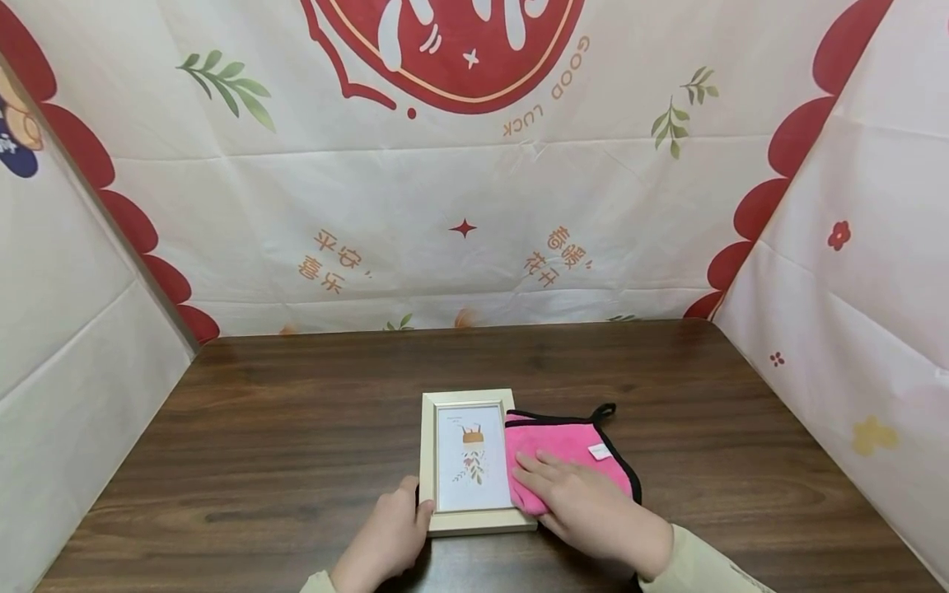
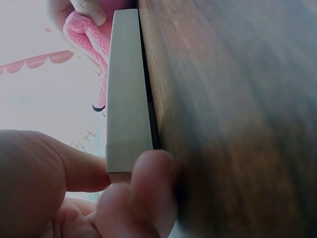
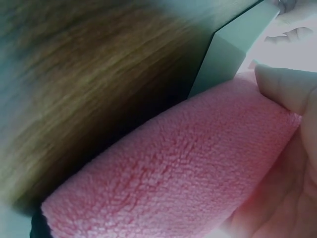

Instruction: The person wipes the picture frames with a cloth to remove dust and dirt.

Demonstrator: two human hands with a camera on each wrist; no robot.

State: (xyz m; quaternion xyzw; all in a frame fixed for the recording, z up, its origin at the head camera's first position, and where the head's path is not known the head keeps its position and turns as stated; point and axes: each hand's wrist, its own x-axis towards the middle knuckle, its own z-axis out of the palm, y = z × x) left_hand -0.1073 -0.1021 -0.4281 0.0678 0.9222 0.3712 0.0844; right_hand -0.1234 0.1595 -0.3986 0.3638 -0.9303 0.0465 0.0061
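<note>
A cream picture frame (image 1: 482, 521) lies flat on the table, its print of a brown pot and leafy sprigs facing up. My left hand (image 1: 389, 527) grips the frame's lower left corner; in the left wrist view the thumb and fingers close round the frame's edge (image 2: 126, 94). On the frame's right side lies a folded pink cloth (image 1: 567, 445) with black trim, a hanging loop and a white tag. My right hand (image 1: 582, 498) holds the cloth against the frame, fingers laid over it. In the right wrist view the thumb (image 3: 282, 87) bears on the cloth's edge.
The dark wood-grain table (image 1: 282, 428) stretches out around the frame. White printed fabric (image 1: 460, 181) with red scalloped borders hangs behind the table's back edge and along both sides.
</note>
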